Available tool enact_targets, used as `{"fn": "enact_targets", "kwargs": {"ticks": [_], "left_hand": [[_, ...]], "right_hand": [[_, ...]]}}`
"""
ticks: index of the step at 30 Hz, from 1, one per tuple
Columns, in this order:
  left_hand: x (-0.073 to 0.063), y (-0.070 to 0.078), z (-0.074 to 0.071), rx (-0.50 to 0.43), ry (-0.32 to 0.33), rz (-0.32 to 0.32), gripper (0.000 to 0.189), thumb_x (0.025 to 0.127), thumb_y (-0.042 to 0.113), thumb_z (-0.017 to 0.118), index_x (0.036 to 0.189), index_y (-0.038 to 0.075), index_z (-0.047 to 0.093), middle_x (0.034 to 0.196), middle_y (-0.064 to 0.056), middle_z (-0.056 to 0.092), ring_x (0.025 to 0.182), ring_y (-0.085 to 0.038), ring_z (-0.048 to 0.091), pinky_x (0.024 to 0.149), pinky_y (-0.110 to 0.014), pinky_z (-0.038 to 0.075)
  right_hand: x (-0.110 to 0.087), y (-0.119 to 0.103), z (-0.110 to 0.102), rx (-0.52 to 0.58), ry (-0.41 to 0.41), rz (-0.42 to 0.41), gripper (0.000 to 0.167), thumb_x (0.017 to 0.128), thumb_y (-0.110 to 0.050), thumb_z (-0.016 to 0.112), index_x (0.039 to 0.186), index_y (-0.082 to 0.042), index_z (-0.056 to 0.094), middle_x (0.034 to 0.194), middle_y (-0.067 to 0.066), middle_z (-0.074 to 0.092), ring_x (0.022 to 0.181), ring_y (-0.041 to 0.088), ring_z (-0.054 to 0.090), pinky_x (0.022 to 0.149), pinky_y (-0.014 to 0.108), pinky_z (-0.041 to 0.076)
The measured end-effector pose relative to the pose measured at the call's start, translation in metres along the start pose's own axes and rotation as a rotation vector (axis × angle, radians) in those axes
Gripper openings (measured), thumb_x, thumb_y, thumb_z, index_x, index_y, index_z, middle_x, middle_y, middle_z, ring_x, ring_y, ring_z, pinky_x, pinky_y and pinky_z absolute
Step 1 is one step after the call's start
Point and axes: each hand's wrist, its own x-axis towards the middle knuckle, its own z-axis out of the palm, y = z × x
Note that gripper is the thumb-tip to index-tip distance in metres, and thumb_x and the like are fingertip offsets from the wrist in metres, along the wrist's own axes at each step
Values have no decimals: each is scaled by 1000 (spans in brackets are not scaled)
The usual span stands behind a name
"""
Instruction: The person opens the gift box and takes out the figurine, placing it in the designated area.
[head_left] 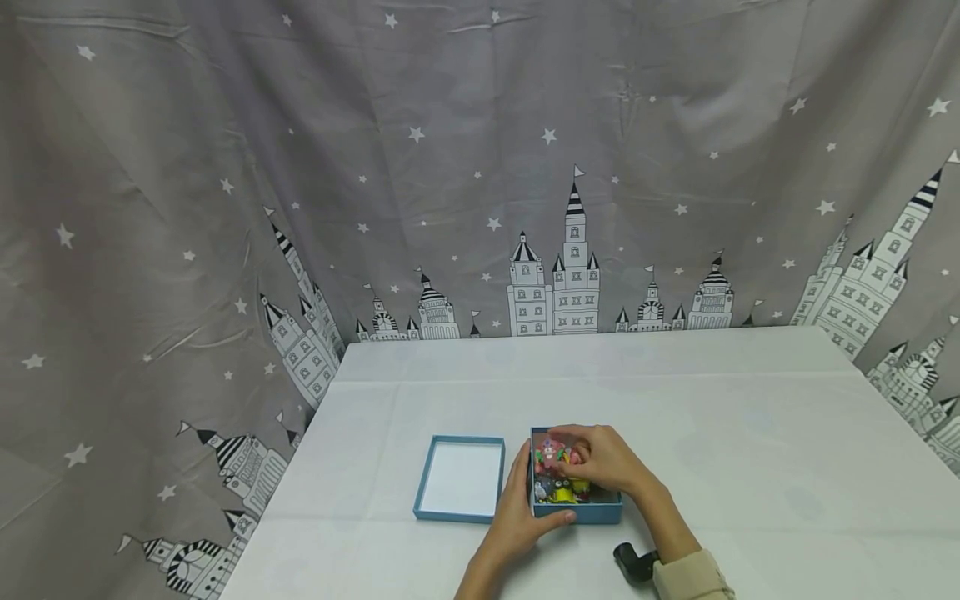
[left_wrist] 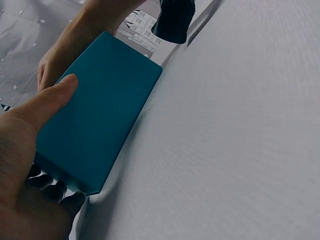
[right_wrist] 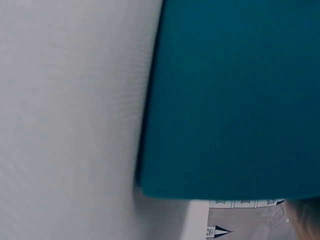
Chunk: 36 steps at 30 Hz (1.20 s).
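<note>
A blue box point(head_left: 596, 513) stands on the white table, its top uncovered and several small colourful toy figures point(head_left: 562, 494) inside. My left hand point(head_left: 516, 518) holds the box at its near left corner. In the left wrist view its thumb point(left_wrist: 62, 92) lies on the box's near wall point(left_wrist: 107, 107) and the fingers go round the left side. Over the box, my right hand point(head_left: 609, 458) pinches a pink toy figure point(head_left: 549, 452) between thumb and fingers. The right wrist view shows mostly the box's wall point(right_wrist: 235, 100); the right fingertips are hidden there.
Left of the box lies a blue-rimmed lid point(head_left: 422, 492), its white inside facing up. A black device point(head_left: 635, 563) sits by the right wrist, near the beige sleeve point(head_left: 690, 577). Behind the table point(head_left: 600, 375) hangs a grey curtain point(head_left: 450, 100) with stars and castles.
</note>
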Motion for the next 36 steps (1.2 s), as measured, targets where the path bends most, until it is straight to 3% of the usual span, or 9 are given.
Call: {"fn": "enact_targets", "kwargs": {"ticks": [10, 16, 21, 28, 36], "left_hand": [[0, 1, 0, 7, 9, -3, 108, 73, 39, 77, 148, 7, 6, 151, -13, 16, 134, -31, 25, 106, -53, 25], [-1, 4, -1, 19, 18, -23, 110, 71, 44, 77, 149, 9, 8, 151, -14, 16, 135, -33, 22, 107, -53, 22], [-2, 4, -1, 18, 20, -26, 110, 70, 44, 77, 148, 8, 8, 151, -14, 16, 135, -33, 21, 107, -53, 20], [-2, 4, -1, 34, 22, -43, 112, 69, 44, 78, 149, 9, 8, 151, -14, 16, 136, -32, 19, 108, -52, 18], [-3, 4, -1, 29, 17, -56, 111, 69, 44, 77, 149, 10, 7, 152, -14, 15, 136, -32, 18, 108, -51, 17]], "right_hand": [[-3, 0, -8, 56, 56, 7, 44, 77, -29, 75, 117, -13, 63, 48, -13, 32, 43, 0, 27, 41, 16, 26], [-9, 3, -25, 57, 135, -66, 46, 76, -24, 76, 118, -11, 63, 46, -17, 29, 41, -1, 24, 39, 18, 30], [-18, 13, -42, 50, 198, -72, 46, 76, -23, 77, 118, -11, 62, 46, -16, 26, 42, -2, 20, 38, 17, 27], [-35, 33, -64, 26, 255, -2, 45, 76, -19, 76, 119, -11, 62, 48, -13, 24, 44, -1, 18, 38, 20, 25], [-55, 64, -79, -23, 263, 147, 45, 77, -29, 75, 117, -14, 63, 50, -12, 23, 45, 1, 19, 40, 21, 27]]}}
